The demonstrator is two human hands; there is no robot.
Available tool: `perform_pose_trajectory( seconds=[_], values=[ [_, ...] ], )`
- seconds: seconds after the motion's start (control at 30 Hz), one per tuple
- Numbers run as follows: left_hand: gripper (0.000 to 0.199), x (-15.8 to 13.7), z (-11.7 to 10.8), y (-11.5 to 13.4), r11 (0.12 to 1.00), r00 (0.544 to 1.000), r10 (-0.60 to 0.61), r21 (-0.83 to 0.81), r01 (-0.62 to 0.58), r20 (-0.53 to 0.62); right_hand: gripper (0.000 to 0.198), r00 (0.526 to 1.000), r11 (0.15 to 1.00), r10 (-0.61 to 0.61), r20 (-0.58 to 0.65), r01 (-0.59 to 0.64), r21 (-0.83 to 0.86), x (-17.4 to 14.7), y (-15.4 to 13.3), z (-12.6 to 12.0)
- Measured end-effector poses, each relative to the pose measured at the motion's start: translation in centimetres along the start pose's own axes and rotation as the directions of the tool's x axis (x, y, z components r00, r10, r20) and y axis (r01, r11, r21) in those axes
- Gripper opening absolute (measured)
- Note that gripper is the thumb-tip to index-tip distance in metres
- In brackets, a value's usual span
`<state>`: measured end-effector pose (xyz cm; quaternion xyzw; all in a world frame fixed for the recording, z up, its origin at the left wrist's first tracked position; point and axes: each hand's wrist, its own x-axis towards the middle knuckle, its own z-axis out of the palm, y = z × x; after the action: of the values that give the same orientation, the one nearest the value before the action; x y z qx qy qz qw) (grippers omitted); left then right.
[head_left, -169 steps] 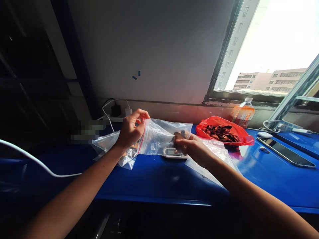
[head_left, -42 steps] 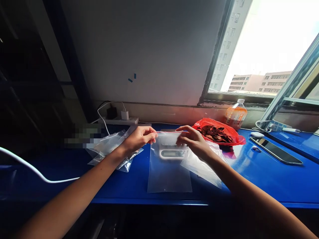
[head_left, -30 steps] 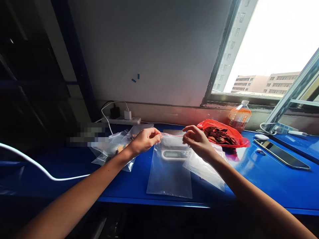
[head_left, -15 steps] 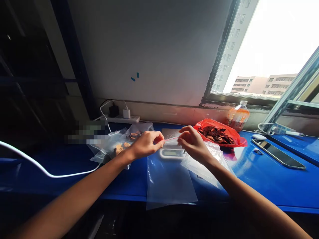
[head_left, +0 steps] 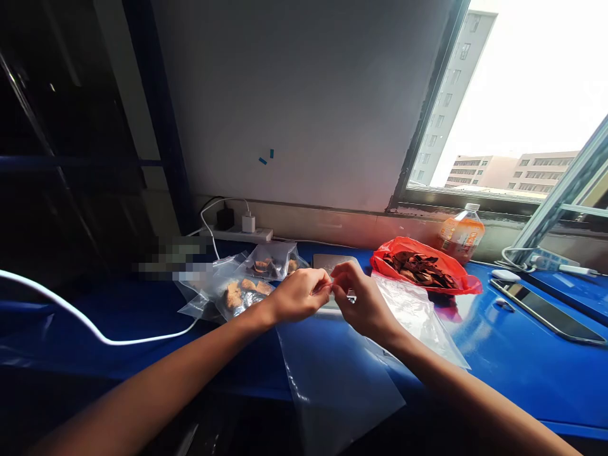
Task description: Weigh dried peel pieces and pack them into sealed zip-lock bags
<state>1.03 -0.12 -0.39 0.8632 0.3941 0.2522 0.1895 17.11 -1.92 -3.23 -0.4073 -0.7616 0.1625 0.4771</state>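
1. Left hand [head_left: 303, 295] is narrow, pinching the top of a clear flat plastic bag [head_left: 337, 380], which hangs past the blue table's [head_left: 517, 373] near edge.
2. Right hand [head_left: 360, 299] pinches this same top, fingertips just beside the left ones.
3. Far behind them lies a silver-and-white scale [head_left: 327, 260]; at right, a red plastic bag [head_left: 466, 282] with dark pieces [head_left: 418, 269].

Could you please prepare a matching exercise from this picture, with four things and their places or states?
1. Red bag
2. White charger
3. Phone
4. Large clear bag

A. Lies flat, dark screen upward
B. Hangs below the left hand and right hand
C. Holds dark, dry-looking pieces
D. On the power strip

Right pairs: 1-C, 2-D, 3-A, 4-B
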Motion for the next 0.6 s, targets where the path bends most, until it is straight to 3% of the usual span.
perform_pose_trajectory(
  seconds=[0.2, 0.4, 0.5, 0.6],
  values=[
    [0.023, 0.3, -0.9, 0.4, 0.995, 0.992, -0.051, -0.081, 0.061, 0.115, 0.008, 0.999, 0.999, 0.049, -0.019, -0.05, -0.017, 0.2, -0.3, -0.6],
    [0.022, 0.3, -1.3, -0.2, 0.986, 0.993, -0.075, -0.139, 0.087, 0.092, 0.009, 0.991, 0.991, 0.113, -0.076, -0.107, 0.083, 0.6, 0.4, -1.0],
    [0.022, -0.1, -1.4, -0.5, 0.988, 0.994, -0.079, -0.125, 0.088, 0.08, 0.018, 0.988, 0.971, 0.144, 0.045, -0.15, 0.185, 0.6, 0.3, -1.3],
    [0.021, -0.5, -1.4, -0.2, 0.988, 0.995, -0.046, -0.144, 0.058, 0.086, 0.011, 0.973, 0.969, 0.141, 0.181, -0.174, 0.178, 0.6, -0.3, -1.4]
  ],
)
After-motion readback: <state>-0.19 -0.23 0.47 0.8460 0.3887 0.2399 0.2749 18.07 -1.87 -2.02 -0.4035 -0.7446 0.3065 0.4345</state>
